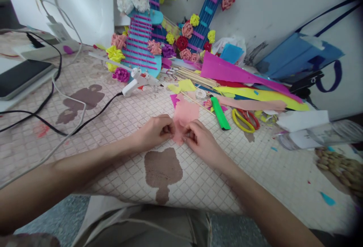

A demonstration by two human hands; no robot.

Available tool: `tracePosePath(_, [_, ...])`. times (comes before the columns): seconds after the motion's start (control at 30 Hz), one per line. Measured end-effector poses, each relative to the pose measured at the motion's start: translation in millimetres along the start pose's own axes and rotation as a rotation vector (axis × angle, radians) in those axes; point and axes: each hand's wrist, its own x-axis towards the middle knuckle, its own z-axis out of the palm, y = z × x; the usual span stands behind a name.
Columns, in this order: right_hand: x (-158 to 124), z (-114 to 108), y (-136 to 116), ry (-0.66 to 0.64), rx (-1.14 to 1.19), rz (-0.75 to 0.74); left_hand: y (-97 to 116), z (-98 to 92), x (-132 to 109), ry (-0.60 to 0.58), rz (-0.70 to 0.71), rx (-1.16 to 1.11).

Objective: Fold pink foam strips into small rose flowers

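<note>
Both hands meet at a piece of pink crepe paper (187, 111) lying over the table's middle. My left hand (161, 129) pinches its left edge near the bottom, fingers curled. On the opposite edge my right hand (200, 137) has thumb and fingertips closed on the same paper. The lower part between the fingers looks gathered or creased. Just beyond the pink paper lie a magenta scrap (174, 100) and some yellow paper (185, 85). A thin wooden stick (198, 105) runs past its upper right side.
A white glue gun (138, 82) with a black cord rests at left. Right of the hands are a green cutter (220, 114) and yellow-and-red scissors (244, 120). Flower-covered cardboard pieces (141, 42) lean at the back. A phone (24, 76) lies far left, a clear jar (320, 133) far right.
</note>
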Motion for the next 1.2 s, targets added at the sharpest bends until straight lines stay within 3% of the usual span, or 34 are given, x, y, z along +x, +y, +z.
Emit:
tracePosePath(0.17, [0, -10, 0, -0.030, 0.052, -0.008, -4, -2.4, -2, 0.025, 0.017, -0.050])
tracePosePath(0.4, [6, -19, 14, 0.089, -0.059, -0.006, -11, -2.2, 2, 0.270, -0.009, 0.068])
tracePosePath(0.63, [16, -7, 11, 0.117, -0.149, 0.069, -12, 5.6, 13, 0.200, -0.077, 0.280])
tracePosePath(0.83, [19, -1, 7, 0.117, -0.186, 0.100, -9, 8.1, 13, 0.180, -0.031, 0.264])
tracePosePath(0.97, [19, -3, 4, 0.133, -0.046, 0.077, -8, 7.2, 14, 0.221, -0.029, 0.131])
tracePosePath(1.07, [19, -4, 4, 0.140, 0.163, 0.116, -9, 3.7, 14, 0.205, -0.090, -0.111])
tracePosePath(1.2, [18, -3, 12, 0.209, 0.485, 0.155, -14, -2.9, 15, 0.044, -0.111, -0.542])
